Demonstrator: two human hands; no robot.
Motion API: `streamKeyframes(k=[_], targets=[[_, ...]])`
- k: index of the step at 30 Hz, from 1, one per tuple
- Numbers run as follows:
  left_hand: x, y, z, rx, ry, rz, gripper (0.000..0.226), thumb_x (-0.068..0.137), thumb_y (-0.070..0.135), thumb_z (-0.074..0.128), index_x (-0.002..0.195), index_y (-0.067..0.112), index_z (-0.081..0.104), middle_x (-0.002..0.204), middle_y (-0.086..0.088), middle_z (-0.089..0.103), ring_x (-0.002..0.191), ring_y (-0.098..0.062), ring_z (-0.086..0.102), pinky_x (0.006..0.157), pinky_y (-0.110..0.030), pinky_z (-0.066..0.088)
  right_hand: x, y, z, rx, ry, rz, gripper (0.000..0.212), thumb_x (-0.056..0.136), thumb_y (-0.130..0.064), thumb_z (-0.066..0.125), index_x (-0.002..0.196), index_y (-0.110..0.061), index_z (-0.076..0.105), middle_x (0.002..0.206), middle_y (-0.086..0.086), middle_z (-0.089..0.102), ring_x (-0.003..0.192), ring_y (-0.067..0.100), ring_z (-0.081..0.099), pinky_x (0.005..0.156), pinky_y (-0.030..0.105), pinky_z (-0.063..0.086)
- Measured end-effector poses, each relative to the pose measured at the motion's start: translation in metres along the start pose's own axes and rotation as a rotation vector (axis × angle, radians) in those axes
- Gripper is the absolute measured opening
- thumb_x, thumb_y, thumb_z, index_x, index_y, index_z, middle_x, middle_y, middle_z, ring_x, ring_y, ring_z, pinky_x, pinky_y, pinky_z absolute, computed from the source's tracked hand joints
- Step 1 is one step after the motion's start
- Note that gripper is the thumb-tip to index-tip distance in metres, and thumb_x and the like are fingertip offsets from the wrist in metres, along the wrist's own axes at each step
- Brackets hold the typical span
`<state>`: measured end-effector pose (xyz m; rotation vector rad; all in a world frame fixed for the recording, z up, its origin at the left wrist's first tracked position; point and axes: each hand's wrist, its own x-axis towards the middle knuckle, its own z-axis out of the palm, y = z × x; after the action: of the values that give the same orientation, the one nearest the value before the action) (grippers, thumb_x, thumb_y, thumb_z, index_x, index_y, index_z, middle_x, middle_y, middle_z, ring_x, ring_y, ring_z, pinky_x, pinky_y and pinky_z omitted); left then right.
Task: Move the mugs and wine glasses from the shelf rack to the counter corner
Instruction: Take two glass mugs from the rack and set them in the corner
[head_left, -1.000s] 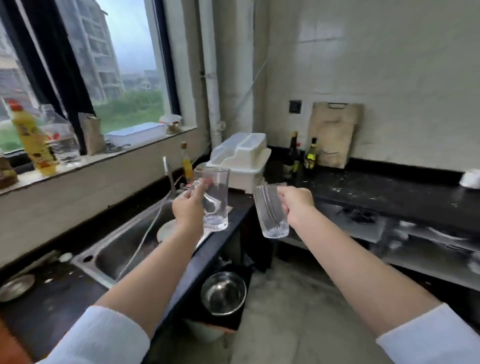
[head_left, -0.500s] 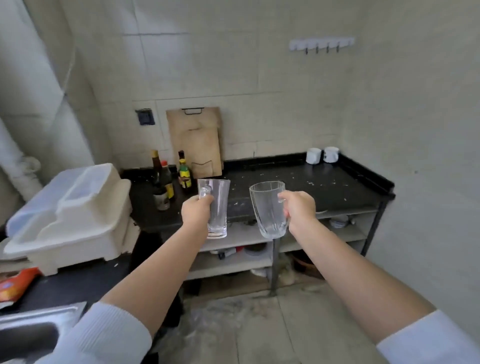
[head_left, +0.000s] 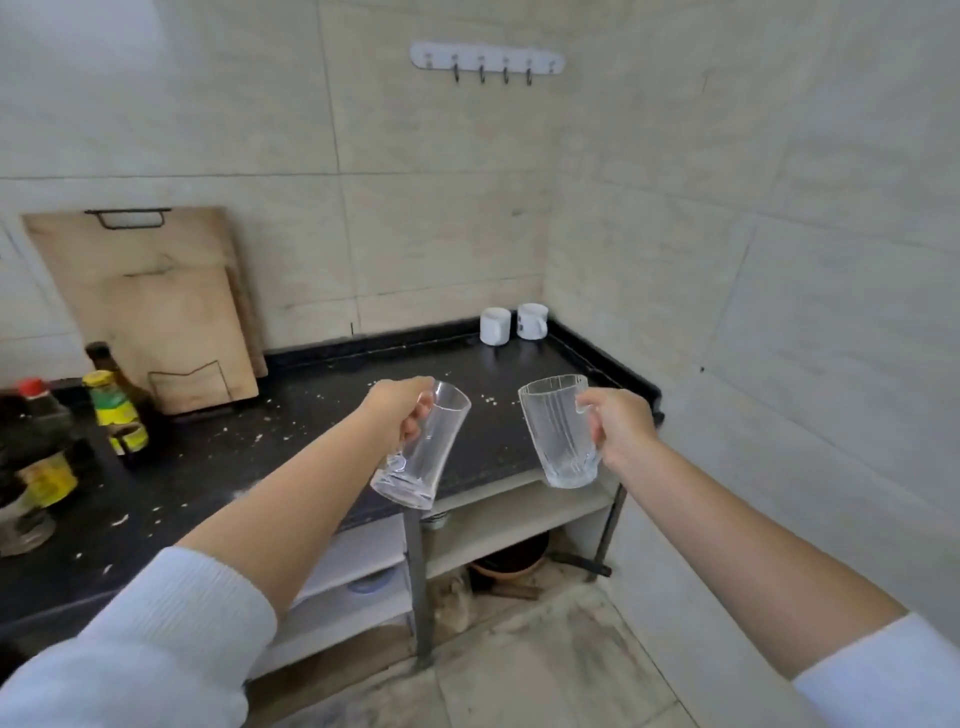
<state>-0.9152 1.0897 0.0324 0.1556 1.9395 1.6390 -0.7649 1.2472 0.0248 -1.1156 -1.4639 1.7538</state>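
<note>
Hands (head_left: 400, 410) (head_left: 621, 426) around glass mugs (head_left: 423, 447) (head_left: 558, 431), handles hidden.

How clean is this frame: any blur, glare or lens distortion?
Head view: wide-angle bending bows the wall tiles and hook rail; soft even light, no harsh glare; bottles at the left edge smear; both glass mugs stay fairly sharp.

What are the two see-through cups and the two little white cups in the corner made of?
The mug in the left hand, the smooth mug, and the ribbed mug in the right hand look like clear glass: the counter shows through them and their edges glint. The two white mugs look like glossy ceramic, opaque with a soft shine, though enamel cannot be ruled out.
</note>
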Motion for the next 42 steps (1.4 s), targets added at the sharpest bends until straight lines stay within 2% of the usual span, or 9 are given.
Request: streamKeyframes(k=[8,13,18,23,25,28,30,33,42], targets=[[0.13,0.051,0.091,0.058,-0.088,-0.104,0.035,0.094,0.016,0.043,0.059,0.011,0.044,0.019,0.004,0.039,0.013,-0.002,0.028,0.03,-0.006,0.029,0.156,-0.033,-0.009,-0.057,0.129,-0.059,0.042,0.079,0.004,0.051,0.046,-0.012,0.031,0.014,-0.003,0.028,0.016,0.005,0.023,0.03,0.016,0.023],[0.212,0.066,0.134,0.076,-0.115,-0.076,0.032,0.092,0.004,0.04,0.06,0.006,0.046,0.024,0.003,0.045,0.017,-0.003,0.041,0.027,-0.01,0.033,0.239,-0.033,0.002,-0.147,0.167,-0.032,0.035,0.08,0.001,0.05,0.049,-0.01,0.04,0.015,-0.005,0.034,0.044,0.017,0.029,0.047,0.024,0.023],[0.311,0.086,0.171,-0.011,-0.126,-0.193,0.031,0.089,0.014,0.052,0.059,0.011,0.049,0.039,-0.001,0.055,0.044,-0.013,0.052,0.052,-0.021,0.044,0.342,-0.038,0.025,-0.189,0.205,0.058,0.028,0.084,-0.003,0.05,0.056,-0.009,0.047,0.05,0.006,0.045,0.046,0.015,0.032,0.05,0.024,0.028],[0.384,0.096,0.198,0.073,-0.151,-0.346,0.023,0.093,0.021,0.048,0.076,0.007,0.052,0.073,-0.01,0.055,0.067,-0.025,0.057,0.057,-0.03,0.049,0.421,-0.038,0.051,-0.333,0.145,0.153,0.021,0.081,0.001,0.044,0.063,-0.006,0.051,0.018,-0.003,0.045,0.065,0.023,0.047,0.077,0.03,0.038],[0.409,0.093,0.205,0.001,-0.172,-0.418,0.026,0.094,0.022,0.048,0.073,0.007,0.052,0.075,-0.01,0.055,0.067,-0.025,0.056,0.054,-0.031,0.053,0.448,-0.036,0.056,-0.338,0.121,0.226,0.012,0.083,0.0,0.043,0.086,-0.003,0.054,0.02,-0.004,0.048,0.062,0.021,0.046,0.061,0.028,0.038],[0.442,0.084,0.213,-0.176,-0.16,-0.519,0.021,0.091,0.024,0.054,0.078,0.007,0.053,0.09,-0.01,0.058,0.089,-0.029,0.06,0.087,-0.044,0.051,0.488,-0.027,0.06,-0.334,0.092,0.265,0.02,0.085,-0.001,0.046,0.103,-0.003,0.054,0.024,-0.003,0.054,0.062,0.017,0.05,0.049,0.025,0.029],[0.464,0.078,0.221,-0.252,-0.135,-0.51,0.019,0.09,0.024,0.056,0.081,0.008,0.053,0.096,-0.009,0.058,0.089,-0.028,0.06,0.086,-0.043,0.052,0.511,-0.021,0.07,-0.336,0.088,0.287,0.013,0.086,-0.003,0.05,0.095,0.0,0.058,0.036,0.001,0.061,0.071,0.019,0.055,0.06,0.029,0.043],[0.488,0.07,0.234,-0.242,-0.05,-0.46,0.03,0.091,0.023,0.056,0.065,0.008,0.049,0.074,-0.008,0.053,0.063,-0.024,0.055,0.057,-0.033,0.048,0.545,-0.008,0.085,-0.306,0.112,0.32,0.007,0.086,-0.005,0.054,0.082,-0.003,0.059,0.061,0.006,0.061,0.075,0.019,0.058,0.092,0.042,0.051],[0.547,0.043,0.269,-0.225,0.09,-0.347,0.032,0.09,0.023,0.058,0.059,0.013,0.051,0.065,-0.005,0.045,0.06,-0.017,0.04,0.057,-0.028,0.032,0.647,0.031,0.1,-0.196,0.202,0.349,0.028,0.08,-0.004,0.049,0.052,-0.007,0.045,0.049,0.006,0.046,0.047,0.018,0.041,0.047,0.028,0.033]])
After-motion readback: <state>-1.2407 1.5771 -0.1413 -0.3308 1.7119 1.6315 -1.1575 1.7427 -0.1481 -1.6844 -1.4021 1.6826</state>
